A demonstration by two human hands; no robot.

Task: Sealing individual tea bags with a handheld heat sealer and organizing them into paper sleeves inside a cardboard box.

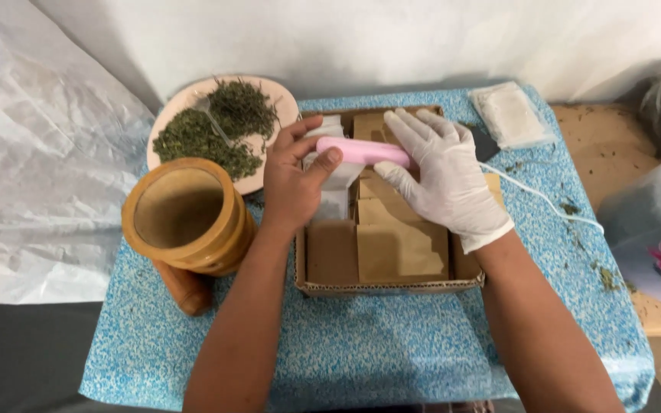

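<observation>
Over the cardboard box (389, 284) of flat brown packets (402, 250): bare left hand (294, 177) pinching a clear pouch (336, 193), gloved right hand (441, 172) closed around the pink bar-shaped sealer (361, 151) clamped across it.

Table (361, 359) w/ blue speckled cover. Cardboard box (392, 287) mid-table; wooden mortar (185, 218) just left of box, plate (284, 99) of dried herbs behind-left, clear packet stack (510, 115) behind-right, white cord (545, 200) right.

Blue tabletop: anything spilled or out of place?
Yes. Green herb crumbs lie scattered on the blue cloth near its right edge, away from the plate holding the herb piles. Only the right hand is gloved; the left hand is bare.
</observation>
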